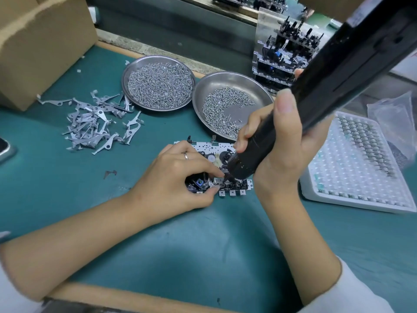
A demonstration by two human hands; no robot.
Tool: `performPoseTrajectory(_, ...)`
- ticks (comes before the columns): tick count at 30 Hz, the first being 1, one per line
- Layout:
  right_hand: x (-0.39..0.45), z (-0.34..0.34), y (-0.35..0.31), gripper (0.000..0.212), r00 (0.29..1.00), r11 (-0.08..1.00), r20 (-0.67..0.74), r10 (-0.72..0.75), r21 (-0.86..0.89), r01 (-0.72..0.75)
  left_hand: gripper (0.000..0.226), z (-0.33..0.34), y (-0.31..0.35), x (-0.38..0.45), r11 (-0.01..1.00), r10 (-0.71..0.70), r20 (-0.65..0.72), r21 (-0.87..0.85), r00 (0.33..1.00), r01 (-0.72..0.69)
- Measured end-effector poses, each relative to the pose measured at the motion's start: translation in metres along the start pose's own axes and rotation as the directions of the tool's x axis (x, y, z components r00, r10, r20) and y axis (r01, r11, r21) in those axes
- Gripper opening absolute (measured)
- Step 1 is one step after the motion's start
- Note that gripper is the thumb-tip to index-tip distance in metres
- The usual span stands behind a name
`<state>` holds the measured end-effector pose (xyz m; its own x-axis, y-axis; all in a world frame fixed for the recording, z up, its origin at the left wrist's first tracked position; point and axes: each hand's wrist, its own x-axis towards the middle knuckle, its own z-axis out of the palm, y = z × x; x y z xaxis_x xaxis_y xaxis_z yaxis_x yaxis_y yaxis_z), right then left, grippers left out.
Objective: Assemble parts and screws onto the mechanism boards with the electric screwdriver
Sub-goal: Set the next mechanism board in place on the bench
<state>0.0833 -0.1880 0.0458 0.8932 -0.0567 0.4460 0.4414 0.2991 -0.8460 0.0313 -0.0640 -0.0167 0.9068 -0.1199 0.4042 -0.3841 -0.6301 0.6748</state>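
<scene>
Sleeves of white cloth show at the near edge of the green table (203,249), one on each of my arms. My two bare arms reach out from there to the middle of the table.

My left hand (178,175) rests on the mechanism board (225,188). Its fingers are curled and pinch down on the small parts at the near side of the board. I wear a ring (185,156) on that hand.

My right hand (277,143) grips the black electric screwdriver (316,91), with my fingers and thumb wrapped round it. It leans up toward the far right corner. Its tip touches the board just beside my left fingertips.

The board lies flat in the middle of the table.

A white tray (361,168) with many little pockets sits by the right edge. Some pockets hold small dark parts. A clear bag (392,123) lies behind it.

On the left lies a heap of thin gray metal parts (97,125). One more dark bit (110,173) lies alone, nearer to me.

Past the board sit two round metal dishes, touching each other. The right dish (252,89) holds screws (223,111). The left dish (133,71) holds tiny springs (160,83).

A cardboard box (40,41) stands at the far left corner. A stack of finished boards (282,57) stands at the far right.
</scene>
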Motion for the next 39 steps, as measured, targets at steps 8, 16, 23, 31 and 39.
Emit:
performPoseTrajectory(8,0.0,-0.011,-0.002,0.033,0.994,0.999,0.101,0.048,-0.023,-0.046,0.022,-0.002,0.0,0.0,1.0,0.009,0.022,0.018,1.0,-0.009)
performPoseTrajectory(16,-0.031,-0.064,0.023,0.027,0.991,0.888,-0.066,-0.116,-0.453,0.074,0.02,-0.001,0.0,-0.001,0.985,0.113,-0.03,0.132,0.993,-0.109)
performPoseTrajectory(23,-0.041,-0.058,0.033,0.018,0.961,0.799,0.086,0.264,-0.578,-0.168,0.01,0.003,-0.001,0.001,0.962,0.211,-0.082,0.197,0.974,-0.191)
performPoseTrajectory(31,-0.04,-0.06,0.035,0.015,0.936,0.768,0.079,0.342,-0.598,-0.23,0.014,0.0,-0.007,0.008,0.963,0.255,0.016,0.081,0.967,-0.255)
performPoseTrajectory(39,-0.04,-0.06,0.035,0.014,0.935,0.751,0.095,0.342,-0.625,-0.211,0.035,0.005,-0.008,0.005,0.961,0.248,-0.036,0.139,0.968,-0.241)
